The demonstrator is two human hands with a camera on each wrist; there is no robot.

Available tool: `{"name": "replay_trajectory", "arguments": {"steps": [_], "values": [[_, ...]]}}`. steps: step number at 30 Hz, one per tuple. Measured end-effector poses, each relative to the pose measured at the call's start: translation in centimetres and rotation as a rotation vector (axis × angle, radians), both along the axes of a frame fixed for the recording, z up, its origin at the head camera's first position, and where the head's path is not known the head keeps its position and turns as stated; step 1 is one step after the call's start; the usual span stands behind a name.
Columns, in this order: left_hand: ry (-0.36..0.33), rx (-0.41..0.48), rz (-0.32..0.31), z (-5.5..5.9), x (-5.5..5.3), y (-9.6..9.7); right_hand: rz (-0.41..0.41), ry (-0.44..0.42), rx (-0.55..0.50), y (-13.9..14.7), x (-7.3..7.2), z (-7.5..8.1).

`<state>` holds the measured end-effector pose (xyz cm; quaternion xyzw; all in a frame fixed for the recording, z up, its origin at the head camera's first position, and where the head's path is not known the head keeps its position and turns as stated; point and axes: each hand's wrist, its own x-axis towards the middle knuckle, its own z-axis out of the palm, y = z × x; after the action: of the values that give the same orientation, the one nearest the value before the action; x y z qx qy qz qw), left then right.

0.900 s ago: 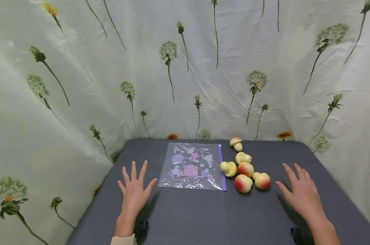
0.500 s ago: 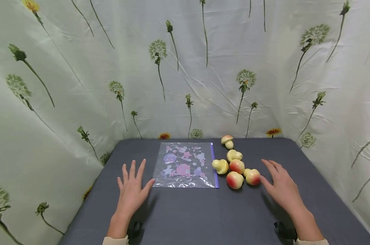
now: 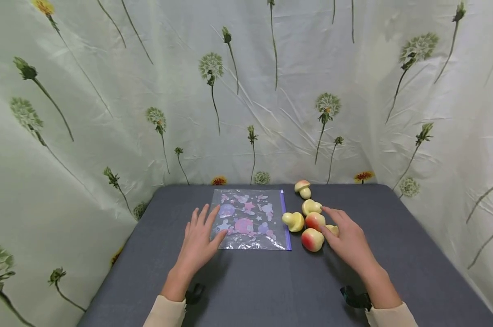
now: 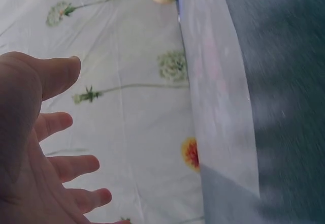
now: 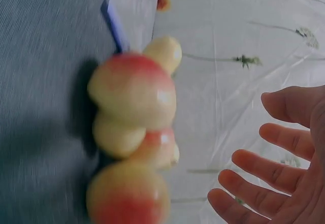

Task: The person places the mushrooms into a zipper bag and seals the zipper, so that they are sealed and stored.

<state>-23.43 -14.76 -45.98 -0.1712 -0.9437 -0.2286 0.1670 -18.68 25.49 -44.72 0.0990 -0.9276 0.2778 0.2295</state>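
Observation:
A clear zip bag (image 3: 254, 240) with pink and purple cartoon prints lies flat on the dark table. Its purple zip strip (image 3: 286, 236) faces right. Beside that strip sit several toy mushrooms, yellow and red; one yellow mushroom (image 3: 294, 221) overlaps the strip, and a red-and-yellow mushroom (image 3: 312, 240) lies nearest the front. My left hand (image 3: 198, 238), fingers spread, hovers at the bag's left edge and holds nothing. My right hand (image 3: 348, 240) hovers over the right side of the mushrooms, partly hiding one; in the right wrist view its relaxed fingers (image 5: 269, 170) are apart from them.
The dark cloth-covered table (image 3: 263, 286) ends at the back and sides against a pale curtain (image 3: 181, 68) printed with dandelions. A single mushroom (image 3: 303, 189) lies near the table's back edge, behind the others.
My right hand has moved left, from beside the mushrooms to over them. The left hand has moved right to the bag's edge. The head view has shifted slightly; bag and mushrooms stay put.

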Motion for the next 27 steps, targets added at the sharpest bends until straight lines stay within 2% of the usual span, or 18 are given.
{"name": "replay_trajectory", "arguments": {"steps": [3,7,11,16,21,27], "values": [[-0.016,0.003,-0.03,0.1,-0.4,1.0,0.028,0.023,-0.017,-1.2,-0.5,-0.3],[-0.043,0.016,-0.068,0.1,-1.1,2.3,0.053,0.001,-0.029,-2.9,-1.1,-0.4],[-0.079,0.022,-0.1,-0.1,-2.0,3.6,0.071,-0.011,-0.031,-4.6,-1.9,-0.4],[-0.129,0.04,-0.148,-0.8,-3.5,5.1,0.138,0.005,-0.062,-6.5,-2.9,-0.9],[-0.176,0.019,-0.178,-2.0,-4.7,5.6,0.18,-0.088,-0.122,-7.9,-3.1,-1.6],[-0.257,-0.036,-0.18,-3.8,-5.0,5.0,0.146,-0.223,-0.142,-8.9,-2.9,-2.8]]}}
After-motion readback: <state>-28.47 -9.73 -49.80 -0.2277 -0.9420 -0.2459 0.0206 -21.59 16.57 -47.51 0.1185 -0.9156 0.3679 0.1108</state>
